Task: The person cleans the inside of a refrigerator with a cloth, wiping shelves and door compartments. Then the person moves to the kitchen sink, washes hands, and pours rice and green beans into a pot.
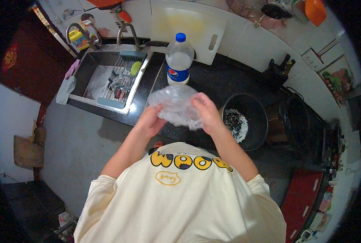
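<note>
A crumpled clear plastic bag [175, 103] is stretched between my two hands, over the front edge of the black counter. My left hand [151, 120] pinches its left side, and my right hand [206, 111] grips the upper right side. Just beyond the bag stands a large clear bottle [179, 58] with a blue cap and blue label; the bag overlaps its base, and whitish contents show inside. To the right of my right hand sits a dark round pot [255, 121] with white grains, possibly rice, on its bottom.
At the left is a steel sink [89, 87] with a dish rack [119, 81] and a green sponge [136, 68]. A white cutting board [207, 30] leans on the wall. A black cooker [292, 123] and a knife block [278, 69] stand at the right.
</note>
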Motion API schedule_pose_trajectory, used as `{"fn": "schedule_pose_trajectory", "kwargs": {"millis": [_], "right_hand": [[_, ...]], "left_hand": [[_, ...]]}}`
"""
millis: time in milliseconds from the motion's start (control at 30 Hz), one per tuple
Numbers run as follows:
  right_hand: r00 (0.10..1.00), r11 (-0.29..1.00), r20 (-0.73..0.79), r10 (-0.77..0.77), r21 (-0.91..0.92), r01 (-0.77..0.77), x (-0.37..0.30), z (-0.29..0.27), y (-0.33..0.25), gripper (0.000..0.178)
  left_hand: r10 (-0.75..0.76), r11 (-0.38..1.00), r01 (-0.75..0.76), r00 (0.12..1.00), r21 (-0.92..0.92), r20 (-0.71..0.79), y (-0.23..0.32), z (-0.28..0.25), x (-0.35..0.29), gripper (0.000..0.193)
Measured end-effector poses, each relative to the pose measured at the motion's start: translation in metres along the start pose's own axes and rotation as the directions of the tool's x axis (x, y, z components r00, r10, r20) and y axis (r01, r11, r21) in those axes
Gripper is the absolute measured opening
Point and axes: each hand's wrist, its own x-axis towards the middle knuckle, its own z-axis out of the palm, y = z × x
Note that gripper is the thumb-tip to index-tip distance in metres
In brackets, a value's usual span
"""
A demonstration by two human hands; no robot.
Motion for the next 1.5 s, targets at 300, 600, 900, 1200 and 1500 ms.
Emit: {"fn": "schedule_pose_trajectory", "kwargs": {"millis": [300,600,900,1200,1500], "right_hand": [[0.886,0.725,-0.215,0.412,0.666,-0.175,0.016,-0.040,0.018,0.028],[0.846,0.880,0.255,0.469,-0.053,-0.472,-0.018,-0.030,0.018,0.044],[0.994,0.661,-0.011,0.107,0.748,-0.063,-0.004,-0.029,0.024,0.035],[0.930,0.836,-0.113,0.349,0.486,-0.254,0.003,-0.047,0.030,0.037],[0.699,0.208,0.339,-0.630,-0.793,0.572,-0.017,0.020,-0.051,0.027]], "left_hand": [[-0.221,0.860,0.134,0.967,-0.492,-0.124,0.014,-0.097,0.023,0.033],[-0.173,0.842,0.077,0.976,-0.535,-0.132,0.048,-0.114,0.069,0.021],[-0.405,0.826,0.392,0.913,0.405,-0.058,0.006,-0.132,0.046,0.042],[-0.187,0.982,0.187,0.982,-0.010,0.040,-0.010,-0.134,0.030,0.044],[-0.254,0.959,0.235,0.960,-0.156,-0.117,-0.014,-0.093,0.032,0.039]]}}
